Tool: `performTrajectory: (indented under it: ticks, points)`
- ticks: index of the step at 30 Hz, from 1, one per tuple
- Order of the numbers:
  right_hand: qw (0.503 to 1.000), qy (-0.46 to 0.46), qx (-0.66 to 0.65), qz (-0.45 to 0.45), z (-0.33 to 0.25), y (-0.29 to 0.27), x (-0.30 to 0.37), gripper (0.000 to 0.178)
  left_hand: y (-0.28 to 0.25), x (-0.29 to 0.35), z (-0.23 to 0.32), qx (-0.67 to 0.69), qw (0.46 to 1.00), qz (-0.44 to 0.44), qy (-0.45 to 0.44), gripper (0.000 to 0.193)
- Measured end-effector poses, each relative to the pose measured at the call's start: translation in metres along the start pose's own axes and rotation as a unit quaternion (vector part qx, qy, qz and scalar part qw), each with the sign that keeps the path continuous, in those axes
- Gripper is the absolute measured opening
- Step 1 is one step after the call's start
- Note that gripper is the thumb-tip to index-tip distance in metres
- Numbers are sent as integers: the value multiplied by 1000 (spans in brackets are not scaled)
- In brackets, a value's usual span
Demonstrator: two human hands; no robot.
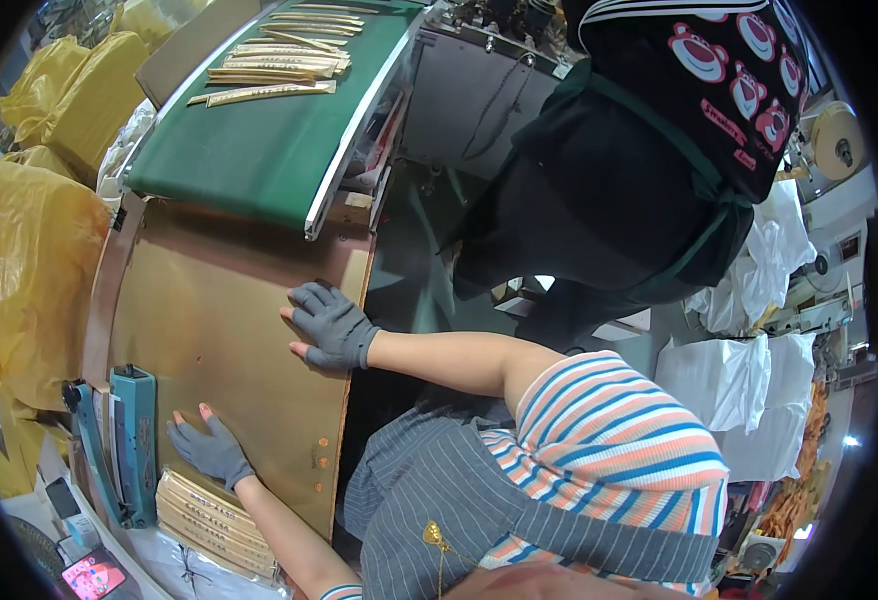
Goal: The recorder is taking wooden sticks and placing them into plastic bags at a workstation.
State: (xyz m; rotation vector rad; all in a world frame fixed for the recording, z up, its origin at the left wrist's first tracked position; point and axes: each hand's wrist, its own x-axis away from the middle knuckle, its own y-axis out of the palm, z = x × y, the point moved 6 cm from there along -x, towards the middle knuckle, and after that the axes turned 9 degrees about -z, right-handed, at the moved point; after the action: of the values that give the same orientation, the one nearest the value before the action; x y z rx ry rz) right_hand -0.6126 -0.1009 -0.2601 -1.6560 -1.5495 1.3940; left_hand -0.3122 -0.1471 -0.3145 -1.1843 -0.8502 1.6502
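Observation:
Both hands wear grey gloves with some fingertips bare. My left hand (211,447) is open, its fingers spread over the brown tabletop (229,300). It is next to a bundle of slim paper-wrapped sticks (214,525), which look like wrapped chopsticks, and to a blue-green heat sealer (135,440). My right hand (333,326) lies open near the table's right edge, holding nothing. Farther off, a green conveyor belt (249,165) carries several loose wrapped sticks (279,65) in an untidy row.
Large yellow plastic-wrapped bags (29,270) crowd the left side. A person in dark clothes (599,190) stands at the right of the belt. White sacks (719,380) stand farther right. A phone with a pink screen (94,577) lies at the lower left.

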Motion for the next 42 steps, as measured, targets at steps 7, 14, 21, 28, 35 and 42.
performTrajectory:
  ticks: [7, 14, 21, 28, 35, 42]
  points:
    - [1000, 1, 0, 3, -2, 2, 1, 50, 1, 1, -2, 9, 1000, -4, 0, 56]
    - [1000, 0, 1, 3, -3, 3, 1, 50, 4, 0, -5, 6, 1000, 3, 6, 56]
    - [1000, 3, 5, 1, -6, 2, 2, 50, 2, 0, -5, 7, 1000, 4, 9, 56]
    - [1000, 6, 22, -1, -7, -1, 1, 51, 2, 0, -5, 10, 1000, -4, 1, 57]
    - [1000, 5, 16, -3, -4, -2, -1, 50, -2, 0, -1, 5, 1000, -2, 0, 56]
    - [1000, 3, 13, -4, -4, -2, 0, 51, -4, 0, 0, -1, 1000, -7, 0, 56]
